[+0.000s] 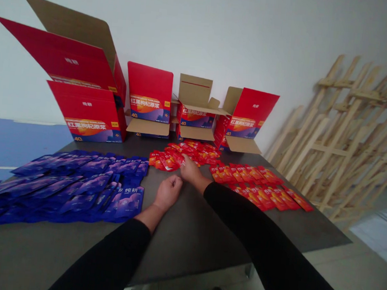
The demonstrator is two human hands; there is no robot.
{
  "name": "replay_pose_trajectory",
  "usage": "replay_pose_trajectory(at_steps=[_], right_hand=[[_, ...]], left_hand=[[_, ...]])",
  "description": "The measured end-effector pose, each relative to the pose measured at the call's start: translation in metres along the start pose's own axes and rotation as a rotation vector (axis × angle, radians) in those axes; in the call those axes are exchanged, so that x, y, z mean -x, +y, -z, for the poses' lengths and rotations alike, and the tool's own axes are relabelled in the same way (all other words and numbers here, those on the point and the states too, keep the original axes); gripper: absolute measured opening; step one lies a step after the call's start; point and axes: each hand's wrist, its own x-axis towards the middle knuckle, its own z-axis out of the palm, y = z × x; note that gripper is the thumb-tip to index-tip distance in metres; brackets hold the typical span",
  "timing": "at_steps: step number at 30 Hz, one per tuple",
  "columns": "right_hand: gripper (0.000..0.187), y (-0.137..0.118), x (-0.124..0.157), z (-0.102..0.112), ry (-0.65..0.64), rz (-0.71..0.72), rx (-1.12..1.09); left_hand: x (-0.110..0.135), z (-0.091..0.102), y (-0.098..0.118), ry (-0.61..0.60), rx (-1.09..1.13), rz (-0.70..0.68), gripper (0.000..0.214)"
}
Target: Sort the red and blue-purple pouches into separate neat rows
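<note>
My right hand (191, 169) reaches onto the near edge of a loose heap of red foil sachets (186, 153), its fingertips on the sachets. Whether it grips one cannot be seen. My left hand (168, 192) rests curled on the dark grey table top (184, 248) with nothing visible in it, just right of a wide spread of blue-purple sachets (74, 193). A second group of red sachets (254, 184) lies in rough rows to the right of my right hand. Black sleeves cover both forearms.
Several open red printed cartons (89, 113) stand along the back of the table against a white wall, flaps raised. Wooden lattice frames (343, 140) lean against the wall at right. A blue floor surface (14, 143) shows beyond the table's left side.
</note>
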Motion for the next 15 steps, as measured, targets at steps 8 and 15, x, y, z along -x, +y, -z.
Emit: replay_pose_trajectory(at_steps=[8,15], right_hand=[[0.028,0.024,0.038,0.075,0.146,-0.375,-0.774],[0.031,0.077,0.100,0.197,0.338,-0.419,-0.664]], left_hand=[[-0.001,0.001,0.002,-0.027,-0.034,-0.019,0.032],[-0.003,0.003,0.005,-0.032,-0.072,-0.009,0.031]])
